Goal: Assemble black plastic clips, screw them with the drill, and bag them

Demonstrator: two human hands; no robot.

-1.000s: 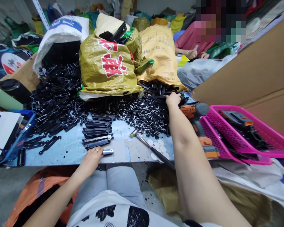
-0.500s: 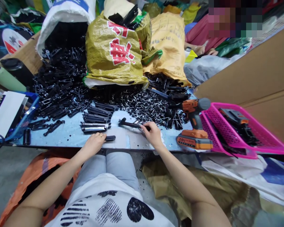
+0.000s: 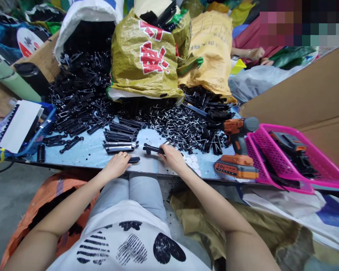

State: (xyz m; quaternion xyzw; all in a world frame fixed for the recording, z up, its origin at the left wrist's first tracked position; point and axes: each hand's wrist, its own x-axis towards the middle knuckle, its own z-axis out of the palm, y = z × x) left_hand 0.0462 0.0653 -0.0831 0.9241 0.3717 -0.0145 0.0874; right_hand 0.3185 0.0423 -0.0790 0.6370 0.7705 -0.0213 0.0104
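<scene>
My left hand (image 3: 118,164) rests at the front edge of the blue table (image 3: 93,153), fingers closed on a small dark cylindrical piece (image 3: 133,159). To its right, my right hand (image 3: 171,157) is closed on one end of a long black plastic part (image 3: 152,149) that lies flat, pointing left. Just behind the left hand sits a stack of assembled black parts (image 3: 120,141). A heap of small black pieces with metal pins (image 3: 180,126) spreads behind my right hand.
Yellow sacks (image 3: 147,56) and a white sack (image 3: 87,15) spill black parts (image 3: 73,94) at the back. An orange cordless drill (image 3: 237,150) stands right, beside a pink basket (image 3: 288,158). A blue tray (image 3: 31,128) lies left. Another person's hand (image 3: 254,53) shows far back.
My right hand came back from the far pile with a long black part and set it down near the front edge. My left hand stayed put on its small piece.
</scene>
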